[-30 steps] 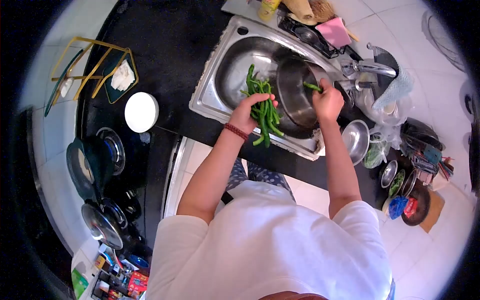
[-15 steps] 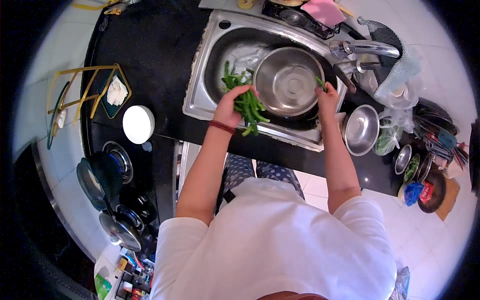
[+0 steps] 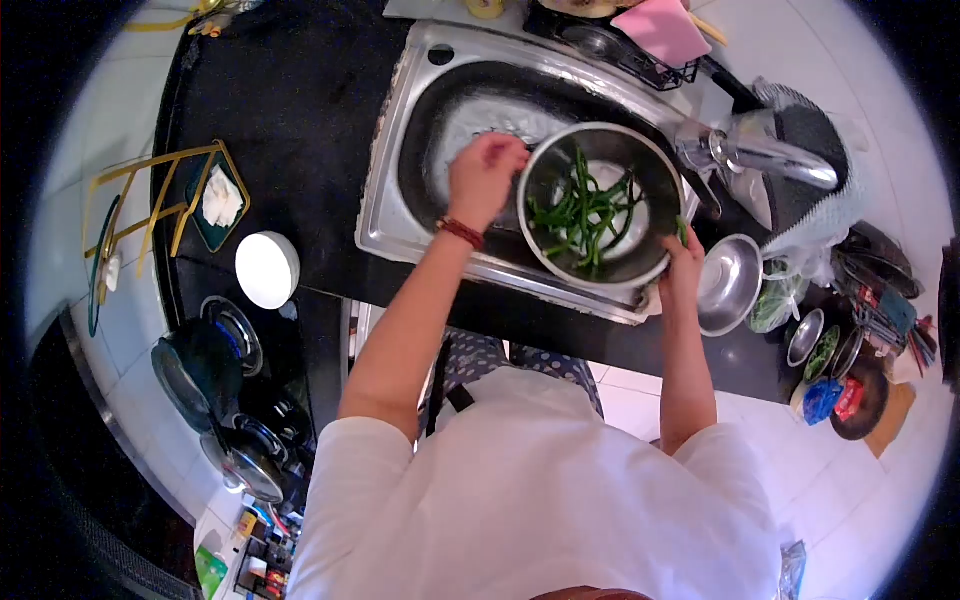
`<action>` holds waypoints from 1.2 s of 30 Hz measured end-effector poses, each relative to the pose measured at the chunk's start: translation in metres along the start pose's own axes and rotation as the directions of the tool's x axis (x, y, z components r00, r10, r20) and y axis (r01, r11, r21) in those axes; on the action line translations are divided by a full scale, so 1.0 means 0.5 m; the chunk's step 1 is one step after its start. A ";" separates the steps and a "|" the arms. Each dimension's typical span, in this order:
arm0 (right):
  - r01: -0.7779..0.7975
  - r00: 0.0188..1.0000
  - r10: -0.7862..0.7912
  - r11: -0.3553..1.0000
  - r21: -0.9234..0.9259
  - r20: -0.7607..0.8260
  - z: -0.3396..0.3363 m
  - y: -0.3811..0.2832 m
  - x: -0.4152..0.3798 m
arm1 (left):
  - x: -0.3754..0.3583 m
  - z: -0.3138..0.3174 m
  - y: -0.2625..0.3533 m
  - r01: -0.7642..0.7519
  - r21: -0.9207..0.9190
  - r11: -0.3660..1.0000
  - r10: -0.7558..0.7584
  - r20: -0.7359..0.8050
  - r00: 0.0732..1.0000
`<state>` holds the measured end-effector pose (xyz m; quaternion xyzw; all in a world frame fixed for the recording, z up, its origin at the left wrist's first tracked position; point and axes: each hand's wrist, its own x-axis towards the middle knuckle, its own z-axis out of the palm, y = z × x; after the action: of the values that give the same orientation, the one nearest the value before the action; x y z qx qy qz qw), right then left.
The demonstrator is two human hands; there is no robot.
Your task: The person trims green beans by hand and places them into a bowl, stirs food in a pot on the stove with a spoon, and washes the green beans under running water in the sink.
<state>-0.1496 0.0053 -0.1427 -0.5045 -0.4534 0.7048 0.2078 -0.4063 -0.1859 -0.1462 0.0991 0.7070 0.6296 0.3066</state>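
Observation:
The steel basin sits over the right part of the sink, with cut green vegetable pieces, like green peppers or beans, lying in it. My right hand grips the basin's right rim, and a green piece sticks up by its fingers. To the left of the basin, over the sink, is my left hand, wearing a dark red bracelet. Its fingers look curled but are blurred, and no vegetables show in them.
The steel sink has a faucet at its right. A smaller steel bowl stands right of my right hand, near a bagged green vegetable. A white bowl and a stove with a pot are at left.
The bunch of green pieces has gone from my left hand into the basin. My left hand has moved up and slightly right. The basin has shifted right and down, with my right hand on its rim.

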 end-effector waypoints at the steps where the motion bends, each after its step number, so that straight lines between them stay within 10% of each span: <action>1: -0.014 1.000 0.014 1.000 0.005 -0.020 -0.004 -0.016 -0.013 | 0.030 -0.018 -0.016 -0.032 0.064 0.997 0.039 -0.098 0.994; 6: -0.073 0.994 0.070 0.997 -0.025 -0.089 -0.027 -0.051 -0.058 | 0.115 0.003 -0.089 -0.290 0.712 0.639 0.217 0.195 0.956; 14: -0.112 0.978 0.107 0.994 -0.018 -0.179 -0.053 -0.071 -0.105 | 0.154 0.138 -0.291 -0.754 0.635 0.169 0.001 0.765 0.644; 20: -0.109 0.979 0.109 0.994 0.005 -0.172 -0.053 -0.076 -0.110 | 0.143 0.145 -0.323 -0.783 0.611 0.117 0.078 0.780 0.621; 26: -0.092 0.981 0.090 0.996 0.000 -0.173 -0.041 -0.082 -0.108 | 0.133 0.134 -0.381 -0.666 0.740 0.096 -0.308 0.658 0.687; 36: -0.111 0.974 0.111 0.994 0.010 -0.199 -0.049 -0.075 -0.109 | 0.068 0.118 -0.308 -0.549 0.807 0.217 -0.095 0.578 0.811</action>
<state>-0.1115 -0.0061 -0.0842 -0.5974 -0.4017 0.6609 0.2121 -0.3624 -0.1481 -0.3045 0.5354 0.8033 0.0546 0.2550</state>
